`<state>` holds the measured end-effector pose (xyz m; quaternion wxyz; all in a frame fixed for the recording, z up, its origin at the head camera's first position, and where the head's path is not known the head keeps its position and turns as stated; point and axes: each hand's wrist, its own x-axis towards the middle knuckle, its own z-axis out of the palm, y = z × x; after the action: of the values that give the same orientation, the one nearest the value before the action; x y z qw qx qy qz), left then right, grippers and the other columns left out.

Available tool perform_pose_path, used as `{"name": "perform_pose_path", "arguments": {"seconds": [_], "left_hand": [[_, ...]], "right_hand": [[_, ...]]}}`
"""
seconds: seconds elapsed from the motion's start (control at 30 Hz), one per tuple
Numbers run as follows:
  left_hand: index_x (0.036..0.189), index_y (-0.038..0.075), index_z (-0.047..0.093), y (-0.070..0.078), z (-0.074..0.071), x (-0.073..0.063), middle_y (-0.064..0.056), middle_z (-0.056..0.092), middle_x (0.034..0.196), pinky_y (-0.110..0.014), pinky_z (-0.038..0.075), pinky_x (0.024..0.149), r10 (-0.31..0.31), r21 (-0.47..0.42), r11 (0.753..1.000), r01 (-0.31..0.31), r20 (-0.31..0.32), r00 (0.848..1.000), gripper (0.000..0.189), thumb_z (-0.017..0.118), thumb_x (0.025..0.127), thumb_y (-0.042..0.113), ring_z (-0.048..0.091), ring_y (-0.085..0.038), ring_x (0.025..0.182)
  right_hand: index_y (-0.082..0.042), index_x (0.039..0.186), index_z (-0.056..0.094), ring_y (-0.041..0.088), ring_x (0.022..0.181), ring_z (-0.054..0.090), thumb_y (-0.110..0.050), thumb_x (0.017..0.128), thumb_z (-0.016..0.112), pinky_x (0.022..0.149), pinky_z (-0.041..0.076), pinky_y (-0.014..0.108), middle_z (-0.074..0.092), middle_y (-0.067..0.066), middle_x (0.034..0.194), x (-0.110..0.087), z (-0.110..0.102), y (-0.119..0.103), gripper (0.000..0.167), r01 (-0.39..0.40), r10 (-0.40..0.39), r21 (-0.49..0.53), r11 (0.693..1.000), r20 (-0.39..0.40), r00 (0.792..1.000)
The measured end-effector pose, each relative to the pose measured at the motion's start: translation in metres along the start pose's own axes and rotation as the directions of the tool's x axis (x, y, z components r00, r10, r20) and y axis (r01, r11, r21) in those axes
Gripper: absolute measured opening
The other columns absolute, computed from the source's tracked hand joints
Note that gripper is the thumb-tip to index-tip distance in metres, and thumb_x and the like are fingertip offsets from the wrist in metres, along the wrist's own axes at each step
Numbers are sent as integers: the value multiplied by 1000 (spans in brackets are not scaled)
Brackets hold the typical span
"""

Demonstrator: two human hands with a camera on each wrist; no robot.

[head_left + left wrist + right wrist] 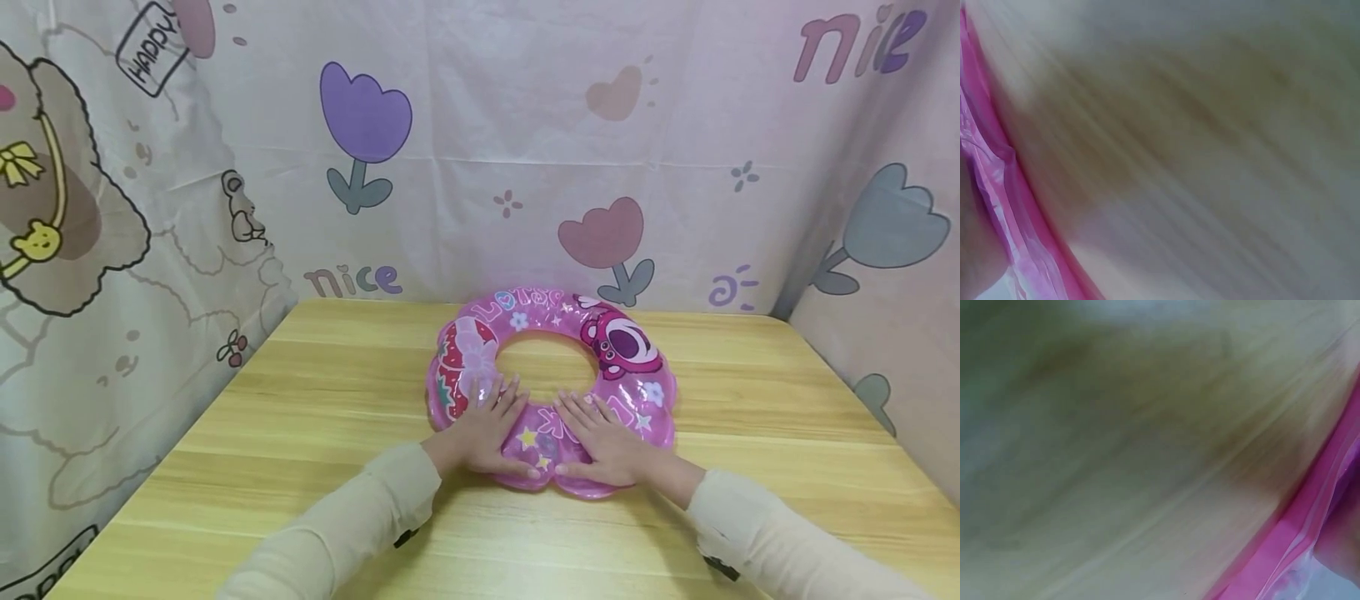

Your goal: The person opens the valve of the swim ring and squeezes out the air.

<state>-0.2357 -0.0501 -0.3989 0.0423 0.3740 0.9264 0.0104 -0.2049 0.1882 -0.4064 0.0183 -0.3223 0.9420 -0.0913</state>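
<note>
A pink inflatable swim ring (540,312) printed with strawberries, a bear face, stars and flowers lies flat on the wooden table. On its near left part rests my left hand (491,433), fingers spread and pointing away. My right hand (603,442) lies the same way on the near right part, palm down. Both thumbs point inward across the front of the ring, with a small gap between them. In the left wrist view the ring's pink edge (1025,212) runs down the left side. The right wrist view has the ring's edge (1291,531) at lower right.
The wooden table (315,400) extends around the ring on all sides. Behind it hangs a pale curtain (480,125) printed with tulips and words, and similar printed cloth (172,250) flanks the left side.
</note>
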Motion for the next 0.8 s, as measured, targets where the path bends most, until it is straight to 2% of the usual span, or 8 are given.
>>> {"name": "perform_pose_path", "arguments": {"seconds": [0.3, 0.43, 0.53, 0.8], "left_hand": [[150, 10, 5, 3, -1, 1, -14, -3, 157, -63, -5, 110, -20, 52, 998, 18, 28, 999, 109, 44, 75, 78, -3, -39, 143], [150, 10, 5, 3, 1, 3, -13, -3, 157, -62, -6, 111, -36, 104, 994, 31, 46, 998, 109, 41, 74, 80, -2, -39, 143], [150, 11, 4, 4, 4, 5, -12, -3, 157, -62, -7, 111, -46, 140, 989, 37, 60, 997, 110, 39, 74, 82, -3, -38, 143], [150, 14, 7, 6, 4, 4, -11, -1, 157, -62, -6, 111, -63, 165, 985, 50, 75, 995, 108, 37, 73, 83, -1, -37, 144]], "right_hand": [[1, 146, 21, 39, 142, 15, -58, 88, 46, 114, 11, 56, 16, 20, 154, 2, -1, -1, 86, 0, 2, -70, 998, 40, 999], [2, 146, 21, 38, 141, 16, -58, 88, 47, 114, 11, 56, 17, 21, 154, 3, -1, 0, 87, 9, -4, -94, 996, 45, 999], [2, 145, 22, 39, 141, 16, -58, 88, 47, 114, 11, 56, 17, 21, 153, 3, -2, -1, 86, 11, -6, -100, 995, 50, 999], [1, 145, 23, 38, 142, 15, -59, 88, 46, 114, 10, 56, 17, 20, 154, 2, 0, -2, 86, 6, 0, -108, 994, 60, 998]]}}
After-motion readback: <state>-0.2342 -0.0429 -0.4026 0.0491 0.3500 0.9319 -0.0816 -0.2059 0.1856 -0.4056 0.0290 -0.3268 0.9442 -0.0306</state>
